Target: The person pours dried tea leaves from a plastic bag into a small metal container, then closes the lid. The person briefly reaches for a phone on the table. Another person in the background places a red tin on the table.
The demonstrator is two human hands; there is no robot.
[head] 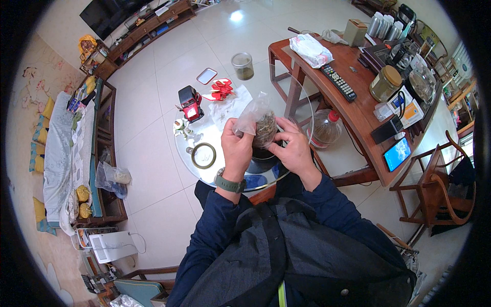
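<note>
Both of my hands hold a clear plastic bag (265, 128) of dried, stringy plant matter. My left hand (238, 147) grips the bag's gathered side. My right hand (293, 147) pinches its right side and lower edge. Directly beneath is a dark, round container (264, 154), mostly hidden by the hands and bag, on a round glass table (184, 159). A round lid or ring (203, 155) lies left of my left hand. Beyond the bag are a white paper sheet (230, 111), a red folded ornament (221, 90) and a clear jar (242, 67) with dark contents.
A red toy car (190, 103), a small white figurine (182, 128) and a small tray (206, 76) stand on the glass. To the right, a wooden table (318, 88) bears a remote control (338, 82), a jar (385, 83) and a phone (397, 154). A large plastic bottle (326, 128) stands below it.
</note>
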